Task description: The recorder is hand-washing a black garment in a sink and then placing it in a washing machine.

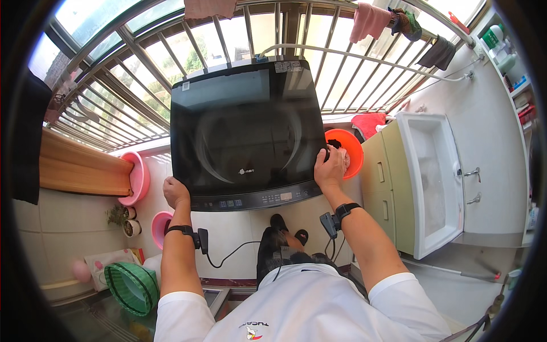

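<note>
Before me stands a top-loading washing machine [248,132] with a dark glass lid, which is down. Its control panel [256,199] faces me along the front edge. My left hand [175,192] grips the machine's left side near the front corner, its fingers curled and partly hidden. At the opposite side, my right hand [331,169] holds the right edge, with the thumb near the lid and the fingers over the side. An orange basin [354,154] with cloth in it sits just beyond the right hand. Black straps with small devices circle both my forearms.
A white sink [431,184] on a greenish cabinet [380,171] stands to the right. A pale hose [363,54] runs from the machine to a wall tap. Metal railings rise behind. Pink basins [143,177], potted plants [131,228] and a green basket [128,286] are at left.
</note>
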Tool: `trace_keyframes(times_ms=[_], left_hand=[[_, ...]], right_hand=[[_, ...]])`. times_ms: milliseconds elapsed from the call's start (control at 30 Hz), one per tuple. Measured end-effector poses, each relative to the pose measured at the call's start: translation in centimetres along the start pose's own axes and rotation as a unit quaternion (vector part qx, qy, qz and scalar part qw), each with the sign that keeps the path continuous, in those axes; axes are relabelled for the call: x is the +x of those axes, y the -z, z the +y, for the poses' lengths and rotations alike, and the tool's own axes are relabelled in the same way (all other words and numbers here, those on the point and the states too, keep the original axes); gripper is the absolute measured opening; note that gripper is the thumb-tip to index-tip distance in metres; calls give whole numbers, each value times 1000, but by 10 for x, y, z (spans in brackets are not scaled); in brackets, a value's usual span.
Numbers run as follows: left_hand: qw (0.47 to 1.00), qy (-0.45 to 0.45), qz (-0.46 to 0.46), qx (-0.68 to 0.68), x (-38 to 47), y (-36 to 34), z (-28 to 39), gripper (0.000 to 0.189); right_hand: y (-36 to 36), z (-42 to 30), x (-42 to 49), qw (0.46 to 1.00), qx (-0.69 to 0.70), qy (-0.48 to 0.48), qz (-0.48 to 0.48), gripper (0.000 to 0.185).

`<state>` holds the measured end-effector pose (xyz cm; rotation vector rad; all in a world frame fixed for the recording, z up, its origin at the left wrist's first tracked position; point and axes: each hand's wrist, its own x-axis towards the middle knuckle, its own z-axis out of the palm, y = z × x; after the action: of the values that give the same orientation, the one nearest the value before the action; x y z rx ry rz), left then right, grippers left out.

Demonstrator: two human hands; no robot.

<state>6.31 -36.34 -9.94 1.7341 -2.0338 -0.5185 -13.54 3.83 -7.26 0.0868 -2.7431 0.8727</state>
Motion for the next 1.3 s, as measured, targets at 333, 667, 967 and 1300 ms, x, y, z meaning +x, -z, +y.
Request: trace_keyframes(times_ms=[333, 667, 967, 1300], left_hand=[[1000, -7, 7, 8, 0, 0, 1, 47], [1000, 15, 3, 12, 2, 1, 3, 47], [1000, 10, 7, -8, -5, 4, 6, 47], [1000, -2, 12, -11, -3, 3, 5, 46]], right_hand=[[2, -1, 1, 999, -32, 10, 1, 35], [3, -4, 1, 1000, -29, 10, 7, 34], [5, -3, 0, 999, -26, 25, 21, 33], [6, -6, 0, 1000, -16, 14, 13, 34]])
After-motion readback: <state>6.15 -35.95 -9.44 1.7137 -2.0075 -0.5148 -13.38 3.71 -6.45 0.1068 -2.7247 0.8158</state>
